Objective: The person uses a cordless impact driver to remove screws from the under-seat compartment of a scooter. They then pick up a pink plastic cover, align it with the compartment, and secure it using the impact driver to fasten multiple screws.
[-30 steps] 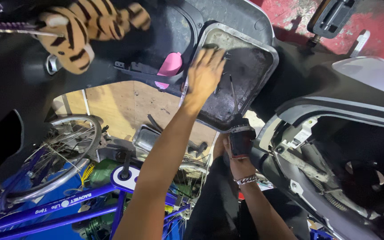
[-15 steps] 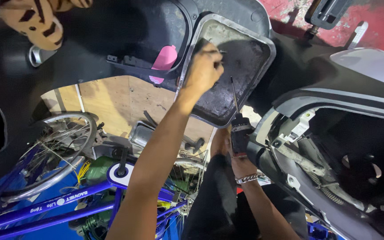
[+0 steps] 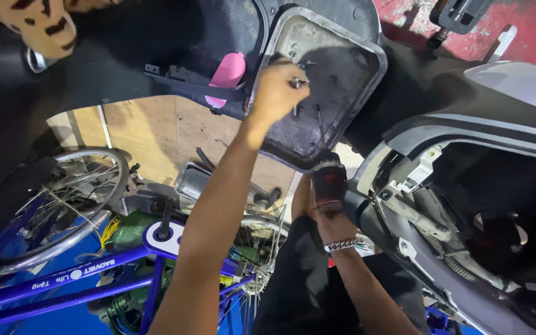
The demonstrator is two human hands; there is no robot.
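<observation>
My left hand [image 3: 278, 91] reaches up over a greasy metal tray [image 3: 367, 56] and pinches a small metal bolt [image 3: 296, 82] between its fingertips. Several loose screws and bits lie on the tray's dirty bottom. My right hand [image 3: 321, 214], with a metal bracelet at the wrist, grips a black and red power driver [image 3: 328, 178] below the tray's near corner. The driver's thin bit [image 3: 320, 126] points up into the tray.
An opened scooter body [image 3: 466, 205] with bare frame and wiring fills the right. A pink bottle [image 3: 228, 69] sits in a black panel left of the tray. A blue bicycle [image 3: 63, 279] and a spoked wheel [image 3: 51, 205] stand at lower left.
The view has shifted up toward the tray. My left hand went from lying flat on the tray to a pinch that lifts a small bolt. The right hand stays on the driver.
</observation>
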